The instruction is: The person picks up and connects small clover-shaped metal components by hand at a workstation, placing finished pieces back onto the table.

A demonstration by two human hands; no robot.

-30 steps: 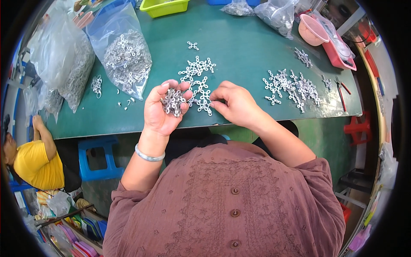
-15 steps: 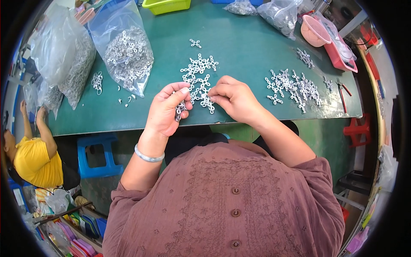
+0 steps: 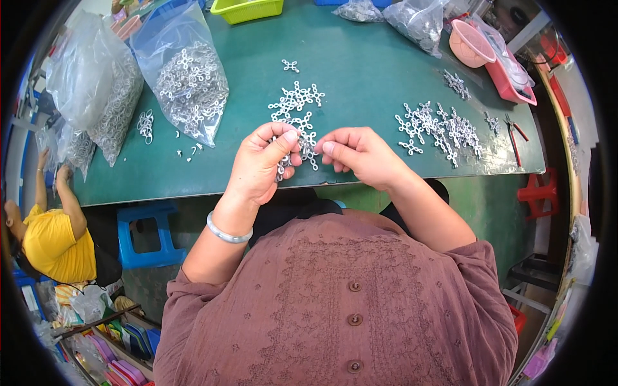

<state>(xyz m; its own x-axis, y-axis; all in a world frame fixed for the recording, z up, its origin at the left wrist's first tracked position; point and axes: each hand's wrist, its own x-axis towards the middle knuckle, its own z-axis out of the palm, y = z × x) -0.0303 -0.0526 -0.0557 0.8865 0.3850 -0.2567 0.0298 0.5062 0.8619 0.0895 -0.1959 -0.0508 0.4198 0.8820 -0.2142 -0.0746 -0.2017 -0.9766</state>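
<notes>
My left hand (image 3: 254, 168) is closed round a small bunch of grey ring-shaped parts (image 3: 281, 168), held just above the table's near edge. Close to its right, my right hand (image 3: 365, 157) has thumb and fingertips pressed together in a pinch. Whatever sits between those fingertips, if anything, is too small to make out. Beyond both hands lies a loose pile of whitish cross-shaped ring parts (image 3: 296, 98), partly covered by my left fingers. One single cross-shaped part (image 3: 290, 65) lies apart, farther back.
Clear bags (image 3: 190, 83) of similar parts stand at the left. Another pile (image 3: 444, 133) lies at the right, beside red-handled pliers (image 3: 515, 138). A green basket (image 3: 248, 9) and pink basket (image 3: 472, 44) stand at the back. A person in yellow (image 3: 58, 244) sits far left.
My left hand has moved right and slightly turned, toward the right hand. The right hand has lifted from the pile's edge, its thumb now showing.
</notes>
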